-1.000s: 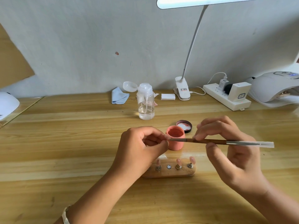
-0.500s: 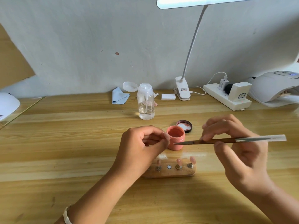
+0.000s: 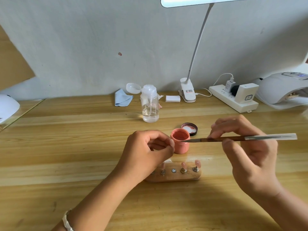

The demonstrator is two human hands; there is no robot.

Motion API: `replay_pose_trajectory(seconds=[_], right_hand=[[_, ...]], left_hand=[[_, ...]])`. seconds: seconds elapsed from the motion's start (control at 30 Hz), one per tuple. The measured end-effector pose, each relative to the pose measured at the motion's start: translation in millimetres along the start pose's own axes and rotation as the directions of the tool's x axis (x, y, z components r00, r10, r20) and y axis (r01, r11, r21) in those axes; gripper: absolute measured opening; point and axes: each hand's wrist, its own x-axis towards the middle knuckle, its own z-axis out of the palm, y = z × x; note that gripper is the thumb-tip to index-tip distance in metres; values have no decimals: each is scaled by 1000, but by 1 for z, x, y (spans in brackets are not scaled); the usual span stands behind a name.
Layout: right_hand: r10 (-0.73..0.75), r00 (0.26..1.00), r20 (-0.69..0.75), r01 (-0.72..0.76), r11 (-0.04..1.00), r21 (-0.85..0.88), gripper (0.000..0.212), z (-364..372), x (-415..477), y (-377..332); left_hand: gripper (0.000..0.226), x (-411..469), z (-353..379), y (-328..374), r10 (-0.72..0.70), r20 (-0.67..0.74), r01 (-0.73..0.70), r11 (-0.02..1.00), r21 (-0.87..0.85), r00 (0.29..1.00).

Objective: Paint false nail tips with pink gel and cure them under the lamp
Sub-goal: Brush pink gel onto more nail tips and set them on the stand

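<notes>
My left hand [image 3: 146,152] is closed around a small pale nail tip [image 3: 171,142] pinched at the fingertips, just left of the open pink gel pot [image 3: 180,146]. In my right hand [image 3: 250,157] I grip a thin brush [image 3: 233,139] held level, with its tip over the pot's near rim. In front of the pot lies a wooden holder [image 3: 173,178] with pink nail tips [image 3: 197,163] standing on pegs; one peg is bare, and my left hand covers the holder's left end. The white curing lamp [image 3: 283,87] sits at the far right.
The pot's lid [image 3: 189,128] lies behind it. A clear pump bottle [image 3: 149,105], a blue cloth [image 3: 122,98], a cotton pad [image 3: 172,98], a clip desk lamp [image 3: 187,92] and a power strip [image 3: 233,100] line the wall. Another white lamp [image 3: 6,107] sits at the left edge.
My right hand drew the brush rightward, away from the nail tip in my left hand; the brush tip now sits over the pot. My left hand stayed put.
</notes>
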Motion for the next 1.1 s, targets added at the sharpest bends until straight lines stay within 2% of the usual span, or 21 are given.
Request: replay_pose_trajectory(seconds=[0.17, 0.23, 0.47, 0.67, 0.8, 0.97, 1.1], right_hand=[[32, 998, -53, -33, 999, -20, 20, -2, 1, 3], [31, 998, -55, -33, 999, -26, 21, -1, 0, 3], [27, 998, -57, -28, 999, -29, 21, -1, 0, 3], [26, 998, -49, -28, 999, -34, 20, 0, -1, 4], [27, 999, -44, -29, 999, -35, 20, 0, -1, 5], [24, 999, -35, -26, 999, -33, 20, 0, -2, 5], [18, 1000, -19, -19, 999, -35, 20, 1, -3, 6]], left_hand=[[24, -2, 0, 3, -2, 206, -50, 968, 247, 979], [24, -2, -2, 2, -27, 259, -52, 956, 290, 965], [12, -4, 0, -4, -68, 315, -27, 957, 290, 947], [19, -2, 0, -8, -65, 281, -40, 936, 351, 957], [10, -2, -3, -7, -96, 329, -35, 927, 372, 940], [39, 2, -18, -1, -193, 437, -21, 899, 438, 878], [25, 5, -29, 0, -228, 428, 5, 886, 463, 875]])
